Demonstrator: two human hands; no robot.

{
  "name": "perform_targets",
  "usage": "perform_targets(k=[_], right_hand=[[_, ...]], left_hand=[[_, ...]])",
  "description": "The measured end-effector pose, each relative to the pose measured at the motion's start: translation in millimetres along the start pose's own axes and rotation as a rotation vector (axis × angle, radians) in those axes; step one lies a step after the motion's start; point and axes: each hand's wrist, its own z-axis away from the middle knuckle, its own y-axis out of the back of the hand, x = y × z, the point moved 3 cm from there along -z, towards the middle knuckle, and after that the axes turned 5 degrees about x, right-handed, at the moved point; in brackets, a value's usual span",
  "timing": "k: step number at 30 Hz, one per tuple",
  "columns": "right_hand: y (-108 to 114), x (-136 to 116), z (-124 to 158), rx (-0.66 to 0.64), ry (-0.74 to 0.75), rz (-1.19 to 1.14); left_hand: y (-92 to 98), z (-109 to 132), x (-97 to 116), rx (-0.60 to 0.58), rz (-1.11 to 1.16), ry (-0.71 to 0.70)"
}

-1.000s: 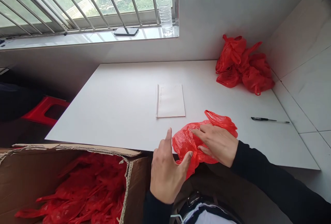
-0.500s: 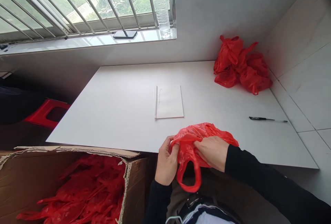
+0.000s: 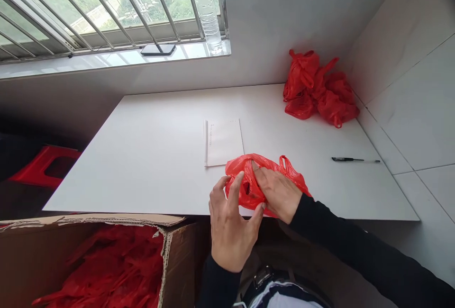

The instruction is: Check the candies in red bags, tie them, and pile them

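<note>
A crumpled red plastic bag (image 3: pixel 270 168) lies at the near edge of the white table (image 3: pixel 159 156). My right hand (image 3: pixel 279 192) presses down on it, fingers closed round the plastic. My left hand (image 3: pixel 231 227) pinches the bag's left side between thumb and fingers. A white folded paper (image 3: pixel 223 142) lies just beyond the bag, its near corner touching the plastic.
A heap of red bags (image 3: pixel 320 92) sits at the table's far right corner by the tiled wall. A black pen (image 3: pixel 353 159) lies at the right. A cardboard box (image 3: pixel 88 260) full of red bags stands lower left. A phone (image 3: pixel 157 49) and water bottle (image 3: pixel 206 9) rest on the windowsill.
The bag was lifted off the edge with a handle loop hanging down, then brought forward onto the table against the paper. Both hands moved with it.
</note>
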Motion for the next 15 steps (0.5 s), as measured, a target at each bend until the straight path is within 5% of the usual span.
perform_targets(k=[4,9,13,15], right_hand=[[-8.1,3.5,-1.1,-0.015,0.11,-0.05],[-18.8,11.8,-10.3,-0.037,0.051,0.046],[-25.4,15.3,-26.4,-0.06,0.017,0.038],[-26.4,15.2,-33.0,-0.077,0.033,0.016]], left_hand=[[-4.0,-13.3,-16.6,0.012,0.086,0.118],[15.0,-21.9,-25.3,0.207,0.235,0.28],[15.6,-22.7,-22.6,0.093,0.528,0.405],[10.8,-21.3,-22.8,0.016,0.462,0.386]])
